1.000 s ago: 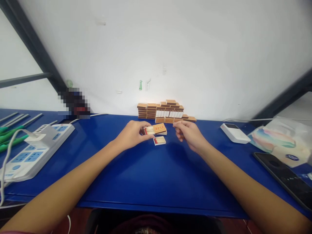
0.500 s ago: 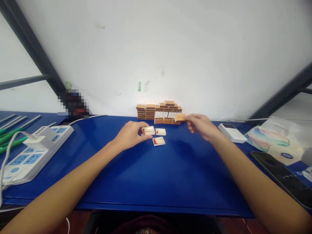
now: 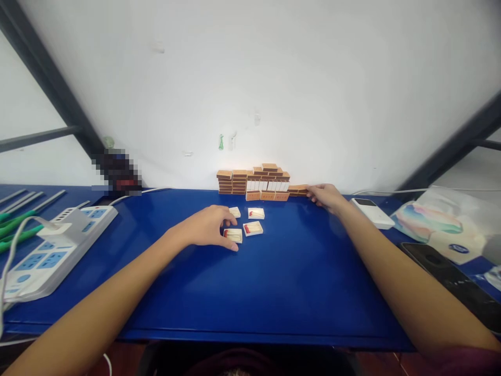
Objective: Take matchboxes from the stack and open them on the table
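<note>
the right hand [image 3: 326, 196], which was carrying an orange sleeve half a second ago, is now resting its fingertips on the low sleeves [image 3: 298, 189] at the right end of the matchbox stack [image 3: 256, 183] by the wall; the sleeve seems to be set down there, though i cannot tell whether the fingers are pinching it or just lying on it. the left hand [image 3: 209, 225] is coming nearer, its fingers closing on an open match tray [image 3: 233, 235] and pressing it onto the blue table [image 3: 274, 282]. three more open trays [image 3: 256, 213] are lying just beside it, white card with pale sticks and red heads showing. so the box looks taken apart: sleeve at the stack, tray on the table
</note>
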A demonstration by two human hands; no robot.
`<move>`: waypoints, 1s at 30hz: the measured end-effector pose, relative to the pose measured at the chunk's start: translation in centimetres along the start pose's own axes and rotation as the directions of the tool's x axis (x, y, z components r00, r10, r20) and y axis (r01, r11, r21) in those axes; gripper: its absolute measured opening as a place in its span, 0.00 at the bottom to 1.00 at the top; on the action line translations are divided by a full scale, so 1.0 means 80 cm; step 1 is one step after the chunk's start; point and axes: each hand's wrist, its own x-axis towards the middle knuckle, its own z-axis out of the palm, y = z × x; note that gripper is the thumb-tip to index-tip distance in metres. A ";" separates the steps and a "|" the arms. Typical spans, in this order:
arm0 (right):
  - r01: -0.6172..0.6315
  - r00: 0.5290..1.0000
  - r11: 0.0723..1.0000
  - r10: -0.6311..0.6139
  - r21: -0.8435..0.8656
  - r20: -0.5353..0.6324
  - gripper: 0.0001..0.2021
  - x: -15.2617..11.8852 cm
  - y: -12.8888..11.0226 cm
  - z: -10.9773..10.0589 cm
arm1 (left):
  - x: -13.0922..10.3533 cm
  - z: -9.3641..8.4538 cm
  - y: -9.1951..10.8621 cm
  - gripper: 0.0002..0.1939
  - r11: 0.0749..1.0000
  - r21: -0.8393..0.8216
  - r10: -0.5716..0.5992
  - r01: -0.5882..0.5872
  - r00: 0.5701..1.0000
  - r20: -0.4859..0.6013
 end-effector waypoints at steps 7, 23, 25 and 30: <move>0.073 0.982 0.953 -0.120 -0.295 -0.145 0.11 0.000 0.003 -0.018 | 0.062 -0.056 -0.070 0.22 0.973 0.191 -0.008 0.126 0.852 -0.524; 0.197 0.928 0.834 -0.328 -0.516 -0.175 0.10 -0.038 -0.011 -0.021 | 0.130 -0.074 -0.088 0.27 0.838 0.461 -0.143 0.292 0.933 -0.330; 0.197 0.930 0.836 -0.325 -0.513 -0.171 0.09 -0.039 -0.012 -0.022 | 0.134 -0.078 -0.089 0.28 0.840 0.463 -0.149 0.282 0.941 -0.304; 0.208 0.928 0.833 -0.334 -0.513 -0.167 0.10 -0.039 -0.012 -0.025 | 0.143 -0.086 -0.087 0.25 0.828 0.507 -0.146 0.239 0.965 -0.216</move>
